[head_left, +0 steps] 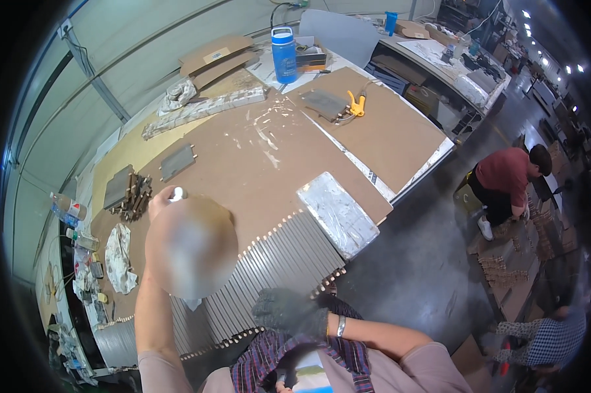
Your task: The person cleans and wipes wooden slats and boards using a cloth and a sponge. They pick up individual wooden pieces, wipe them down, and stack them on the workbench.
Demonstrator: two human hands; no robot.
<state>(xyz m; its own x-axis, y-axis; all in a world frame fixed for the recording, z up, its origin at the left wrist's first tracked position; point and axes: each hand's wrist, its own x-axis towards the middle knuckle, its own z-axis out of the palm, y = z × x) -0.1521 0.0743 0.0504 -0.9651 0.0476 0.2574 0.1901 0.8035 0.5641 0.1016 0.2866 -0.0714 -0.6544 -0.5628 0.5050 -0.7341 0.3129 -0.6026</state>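
Note:
On the left, my bare left hand (158, 204) is closed around a white object (177, 193), of which only a small rounded end shows. A round blurred patch hides the fingers' lower part and most of that object. My right hand (292, 311), in a dark grey glove, is over the front edge of a long row of grey slats (276, 252). Its fingers point left and are smeared, so I cannot tell how they are bent. The slats lie side by side along the table's near edge, with light wooden dowel ends sticking out both ways.
A plastic-wrapped white block (338, 215) adjoins the row's right end. Beyond are a dowel bundle (133, 198), a loose grey panel (177, 162), a yellow air gun (356, 105) and a blue bottle (284, 56). A person in red (505, 173) crouches at right beside stacked panels.

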